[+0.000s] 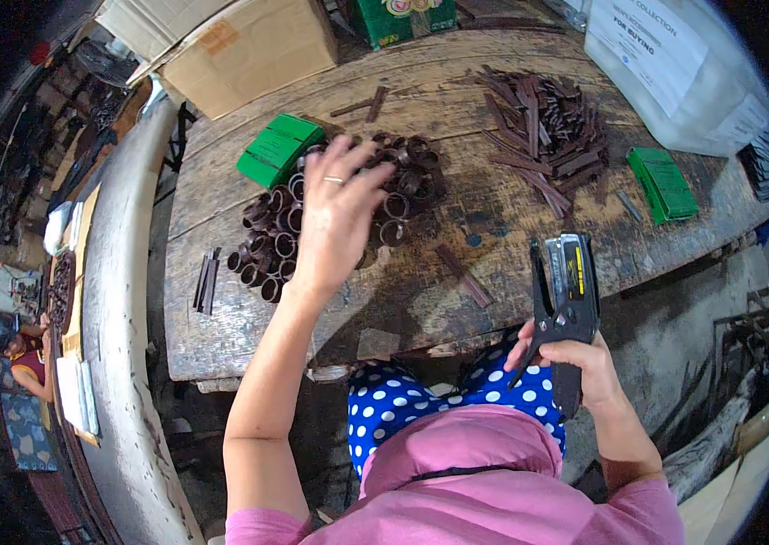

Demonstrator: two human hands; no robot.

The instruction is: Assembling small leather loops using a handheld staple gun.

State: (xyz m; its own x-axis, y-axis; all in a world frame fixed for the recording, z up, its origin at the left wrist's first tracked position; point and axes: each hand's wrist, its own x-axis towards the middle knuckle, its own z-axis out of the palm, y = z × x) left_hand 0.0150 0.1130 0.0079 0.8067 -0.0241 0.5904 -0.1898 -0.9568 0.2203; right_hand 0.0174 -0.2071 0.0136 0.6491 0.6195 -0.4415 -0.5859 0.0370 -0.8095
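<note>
My left hand reaches over a heap of dark brown rings, its fingers spread and slightly blurred. Some rings lie hidden beneath it. Each ring looks like a short strip bent into a loop. My right hand grips a black plier stapler at the table's front edge, its jaws pointing away from me. Between the two hands, a few flat brown strips lie on the wood. Farther back on the right is a large pile of similar strips.
Green small boxes lie behind the rings and at the table's right. A cardboard box and a white plastic container stand at the back. More strips lie at left. Far left, another person sits working.
</note>
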